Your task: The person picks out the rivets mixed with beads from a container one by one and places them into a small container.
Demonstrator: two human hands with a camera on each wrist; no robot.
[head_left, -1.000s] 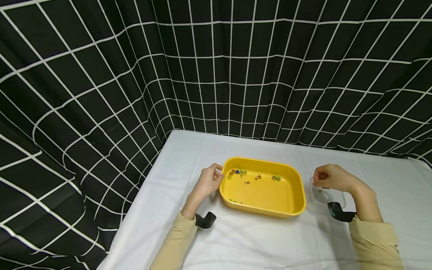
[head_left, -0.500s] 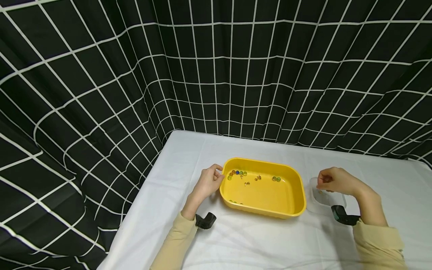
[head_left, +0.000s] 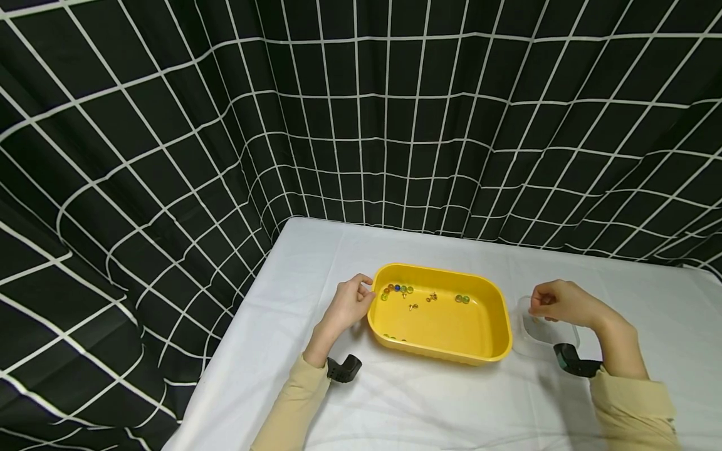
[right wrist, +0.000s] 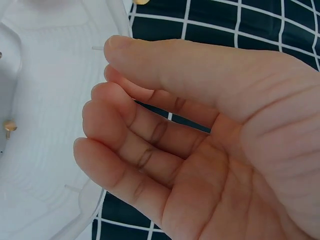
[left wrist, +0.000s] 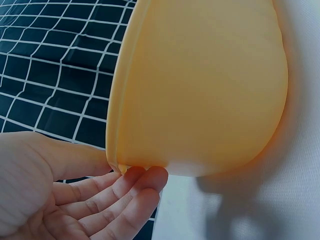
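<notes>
My left hand (head_left: 348,302) pinches the left rim of a yellow plastic basin (head_left: 462,322); in the left wrist view its thumb is at the rim, fingers below. Inside the basin lie several coloured glass marbles (head_left: 397,288) and several small gold-coloured, round-headed pins (head_left: 432,297). Over a clear plastic container (head_left: 526,341) is my right hand (head_left: 566,304), fingers bent and thumb near the index finger. I cannot tell whether a small thing is between its fingertips. One gold-coloured pin (right wrist: 9,127) shows in the container in the right wrist view.
A white cloth (head_left: 440,401) covers the table. Black curtains (head_left: 429,125) with white grid lines hang behind it and on the left. The container stands just right of the basin. A black wrist camera (head_left: 572,360) sits on the right wrist, low beside the container.
My right hand has shifted slightly right and down over the clear container since one second ago, then stayed almost still. The left hand and the basin keep their places.
</notes>
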